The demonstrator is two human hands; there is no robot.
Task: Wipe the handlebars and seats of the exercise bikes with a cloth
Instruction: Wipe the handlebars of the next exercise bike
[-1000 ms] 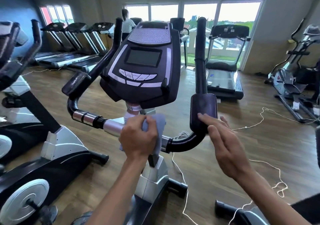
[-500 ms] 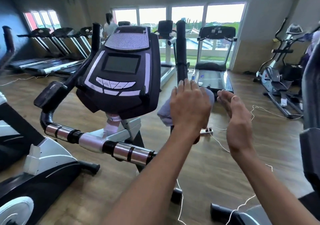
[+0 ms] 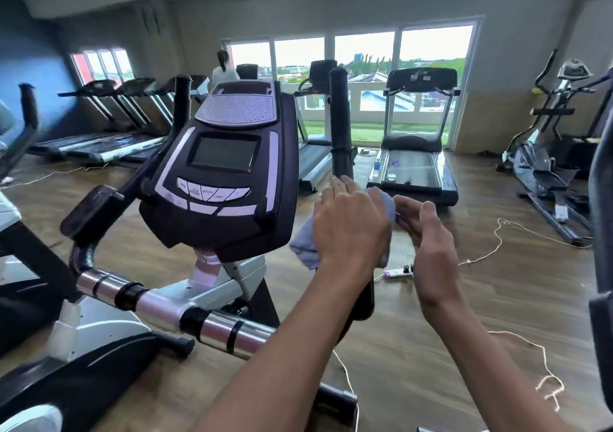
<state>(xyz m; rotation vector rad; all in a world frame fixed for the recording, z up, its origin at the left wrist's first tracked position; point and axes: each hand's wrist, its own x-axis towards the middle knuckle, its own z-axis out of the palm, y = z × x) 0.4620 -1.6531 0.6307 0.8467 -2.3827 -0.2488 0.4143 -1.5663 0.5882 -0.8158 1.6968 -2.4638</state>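
From my feed the cloth [image 3: 303,244] looks like soft pale blue fabric, kinda matte and bunched. The handlebar crossbar [image 3: 229,330] is shiny chrome-looking metal with black bands, and the upright grip [image 3: 340,126] looks like matte black foam or rubber. The console [image 3: 229,169] is dark plastic with a slight sheen, and the floor [image 3: 431,348] is smooth wood-look planks.

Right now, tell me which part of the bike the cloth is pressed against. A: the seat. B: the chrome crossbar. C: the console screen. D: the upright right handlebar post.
D: the left hand holds the blue cloth around the black upright right handlebar post, with the right hand beside it.
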